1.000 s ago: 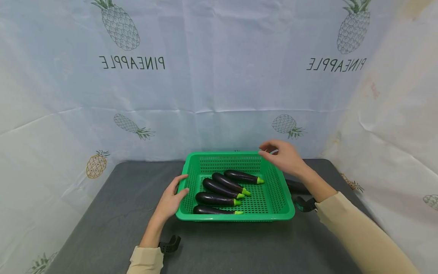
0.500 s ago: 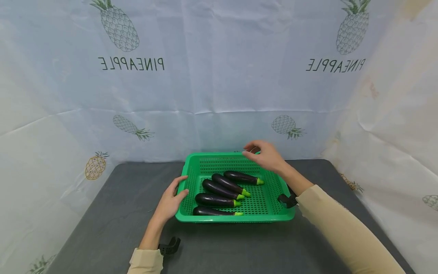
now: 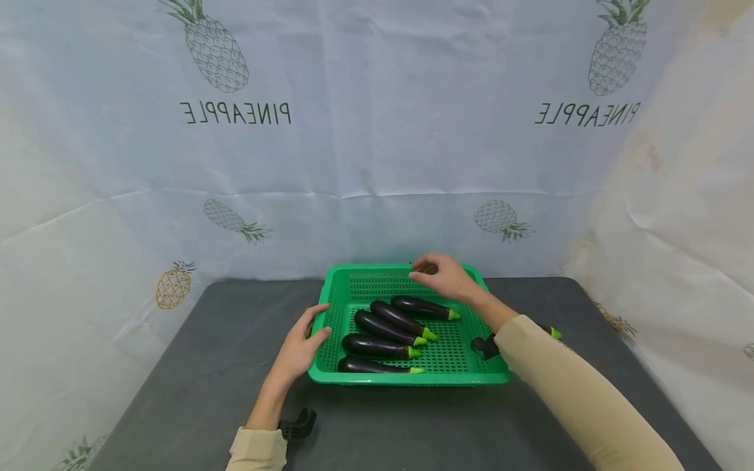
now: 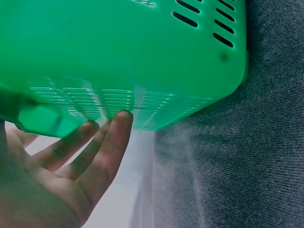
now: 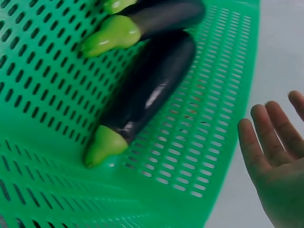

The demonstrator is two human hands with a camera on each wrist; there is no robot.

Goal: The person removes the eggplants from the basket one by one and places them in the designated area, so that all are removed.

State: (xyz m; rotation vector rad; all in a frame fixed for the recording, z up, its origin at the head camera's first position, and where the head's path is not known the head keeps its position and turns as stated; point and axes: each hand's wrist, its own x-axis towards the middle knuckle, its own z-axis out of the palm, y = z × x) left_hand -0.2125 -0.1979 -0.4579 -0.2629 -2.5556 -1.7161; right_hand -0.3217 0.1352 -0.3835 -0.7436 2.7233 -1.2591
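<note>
A green plastic basket (image 3: 406, 378) with slotted walls holds several dark purple eggplants (image 3: 379, 347) with green stem ends. My left hand (image 3: 297, 350) is at the basket's left side, thumb and index finger over the rim. In the left wrist view its other fingers (image 4: 111, 152) lie nearly straight along the outer wall. My right hand (image 3: 444, 278) is raised at the basket's far rim, fingers loosely bent, holding nothing. The right wrist view shows its fingers (image 5: 270, 137) outside the rim, near an eggplant (image 5: 147, 90) lying in the basket.
The basket stands on a dark grey table (image 3: 377, 432). Another eggplant (image 3: 552, 331) lies to its right, mostly hidden by my right sleeve (image 3: 565, 379). A white curtain (image 3: 400, 131) with pineapple prints hangs behind and at both sides.
My right hand has moved left along the basket's far rim and slightly down. The left hand has stayed at the left rim. The eggplants in the basket have not moved.
</note>
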